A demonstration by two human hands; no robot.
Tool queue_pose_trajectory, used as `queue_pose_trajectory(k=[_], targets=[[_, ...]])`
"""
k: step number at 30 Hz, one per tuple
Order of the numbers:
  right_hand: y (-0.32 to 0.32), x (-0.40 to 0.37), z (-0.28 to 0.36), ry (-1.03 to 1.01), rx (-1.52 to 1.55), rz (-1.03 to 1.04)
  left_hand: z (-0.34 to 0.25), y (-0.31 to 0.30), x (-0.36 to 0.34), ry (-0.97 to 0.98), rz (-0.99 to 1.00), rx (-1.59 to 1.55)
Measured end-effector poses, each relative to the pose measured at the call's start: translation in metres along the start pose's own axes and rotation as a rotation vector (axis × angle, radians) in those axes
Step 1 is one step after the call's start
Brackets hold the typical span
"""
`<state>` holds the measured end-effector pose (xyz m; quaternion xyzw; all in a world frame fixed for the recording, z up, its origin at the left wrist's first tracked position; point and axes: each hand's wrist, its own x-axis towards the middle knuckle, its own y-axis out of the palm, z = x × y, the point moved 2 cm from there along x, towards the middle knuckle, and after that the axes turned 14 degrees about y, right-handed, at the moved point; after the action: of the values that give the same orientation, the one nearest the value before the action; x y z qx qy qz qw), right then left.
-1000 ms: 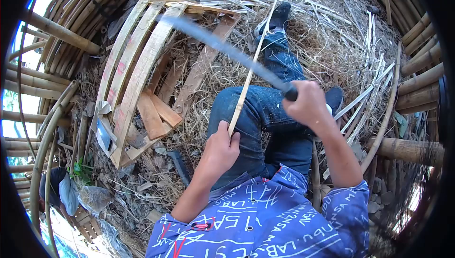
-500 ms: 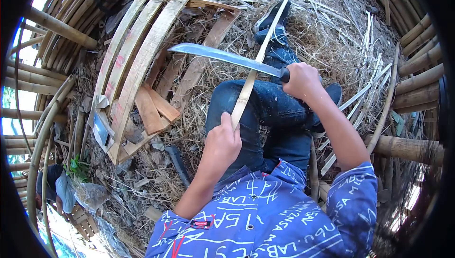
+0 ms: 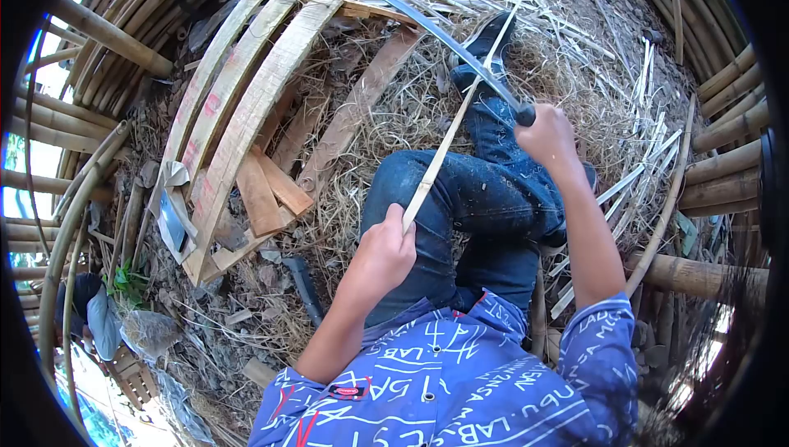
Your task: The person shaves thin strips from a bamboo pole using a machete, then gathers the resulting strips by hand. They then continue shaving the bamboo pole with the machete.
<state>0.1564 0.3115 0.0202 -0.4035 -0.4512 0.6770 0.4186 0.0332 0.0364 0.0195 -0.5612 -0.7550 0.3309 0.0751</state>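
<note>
A long pale bamboo strip runs from my left hand across my bent knee and up past my shoe. The fingers of that hand are wrapped round its near end. My right hand is closed on the dark handle of a long machete. Its blade points up and left and crosses the strip near the shoe, edge against or very close to the bamboo. Thin shavings lie around my legs.
A slatted wooden pallet leans at the left, with loose boards beside it. A dark tool or sheath lies by my left forearm. Bamboo poles stand at both sides. Another person is partly visible at the lower left.
The machete has moved up and away along the strip, and its blade now points more steeply upward. My right hand shifted slightly right. My left hand still holds the strip, a little lower.
</note>
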Motion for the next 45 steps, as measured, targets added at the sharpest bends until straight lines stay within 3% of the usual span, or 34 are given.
queue_pose_trajectory(k=[1, 5, 7, 12, 17, 19, 28, 31, 32, 35, 39, 45], targets=[[-0.002, -0.016, 0.007, 0.002, 0.142, 0.072, 0.003, -0.002, 0.001, -0.016, 0.015, -0.062], [-0.005, -0.074, 0.038, -0.121, 0.226, 0.287, 0.013, -0.001, 0.003, -0.017, 0.035, -0.154], [0.004, -0.083, 0.043, -0.261, 0.136, 0.281, 0.015, -0.001, 0.004, 0.003, 0.068, -0.13], [0.014, -0.08, 0.051, -0.318, -0.149, 0.312, 0.012, -0.002, -0.001, -0.031, 0.029, -0.267], [0.013, -0.048, 0.031, -0.191, -0.247, 0.258, 0.002, 0.001, -0.002, -0.086, 0.054, -0.07], [0.019, -0.043, 0.027, -0.193, -0.298, 0.262, 0.006, 0.004, 0.0, -0.012, 0.007, -0.025], [0.04, 0.003, 0.024, -0.171, -0.228, 0.115, 0.011, 0.0, 0.003, -0.03, -0.006, -0.106], [0.036, 0.013, 0.027, -0.065, -0.261, 0.091, 0.012, 0.003, -0.002, -0.02, -0.028, -0.12], [0.037, 0.041, 0.009, 0.053, -0.16, 0.118, 0.013, 0.003, -0.007, -0.025, -0.01, -0.176], [0.018, 0.054, -0.005, -0.015, -0.235, -0.035, 0.022, -0.001, -0.011, -0.024, 0.009, -0.211], [0.018, 0.03, -0.003, 0.018, -0.13, -0.036, 0.039, 0.009, 0.008, 0.128, -0.011, -0.303], [0.027, -0.054, 0.014, -0.037, 0.219, 0.165, 0.042, 0.001, 0.009, 0.022, 0.154, -0.459]])
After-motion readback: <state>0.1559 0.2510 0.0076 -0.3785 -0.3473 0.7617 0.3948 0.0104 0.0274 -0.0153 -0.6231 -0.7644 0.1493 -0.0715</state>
